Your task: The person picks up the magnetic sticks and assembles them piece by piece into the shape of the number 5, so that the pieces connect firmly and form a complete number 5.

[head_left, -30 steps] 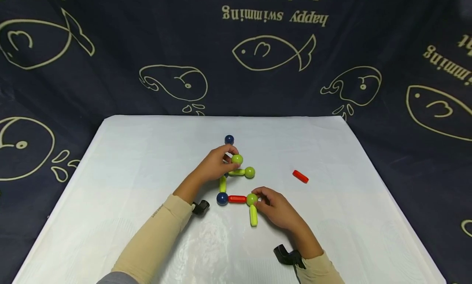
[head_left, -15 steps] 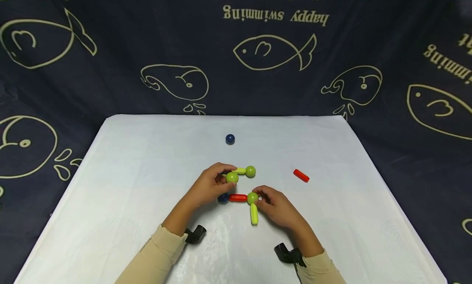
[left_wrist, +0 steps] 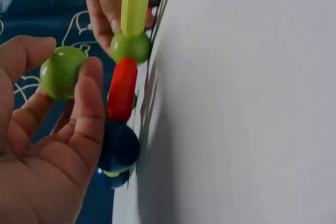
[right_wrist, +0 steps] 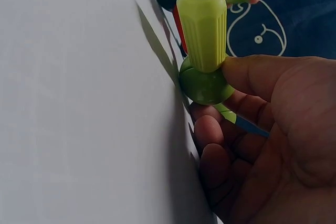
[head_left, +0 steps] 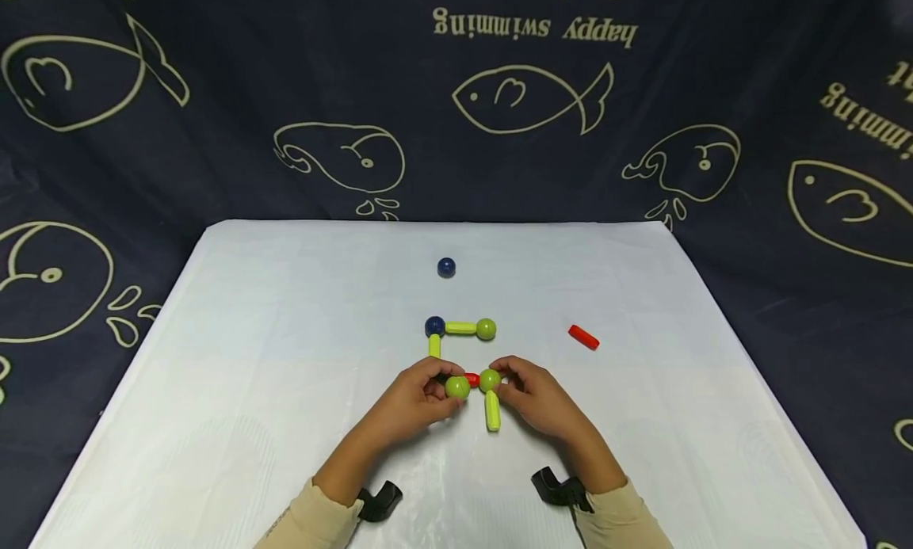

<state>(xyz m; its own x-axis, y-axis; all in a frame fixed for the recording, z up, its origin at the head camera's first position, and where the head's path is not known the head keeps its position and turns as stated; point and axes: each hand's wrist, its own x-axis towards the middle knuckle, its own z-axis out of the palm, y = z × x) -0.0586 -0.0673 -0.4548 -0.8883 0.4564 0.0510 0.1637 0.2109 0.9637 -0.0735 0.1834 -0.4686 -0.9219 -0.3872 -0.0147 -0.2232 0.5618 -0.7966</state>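
My left hand (head_left: 406, 400) pinches a green ball (head_left: 458, 387) between thumb and fingers, above the joined pieces. With my right hand (head_left: 542, 400) I grip another green ball (head_left: 489, 380), where a red magnetic rod (head_left: 471, 380) and a yellow-green rod (head_left: 493, 411) meet. This yellow-green rod points toward me, its far end bare. In the left wrist view the red rod runs to a dark blue ball (left_wrist: 119, 146), which my left hand covers in the head view. Farther back, a yellow-green rod (head_left: 434, 346) leads to a blue corner ball (head_left: 435, 326), then another rod (head_left: 460, 327) and green ball (head_left: 486, 329).
A loose dark blue ball (head_left: 446, 267) lies behind the joined pieces. To the right is a separate red rod (head_left: 583, 337). Everything rests on a white-covered table (head_left: 285, 295), with a dark fish-patterned cloth (head_left: 542, 177) beyond its back edge.
My left hand has brought its green ball from beside the rear rods toward me, close to the ball in my right hand. The blue corner ball is uncovered. My right hand stays in place.
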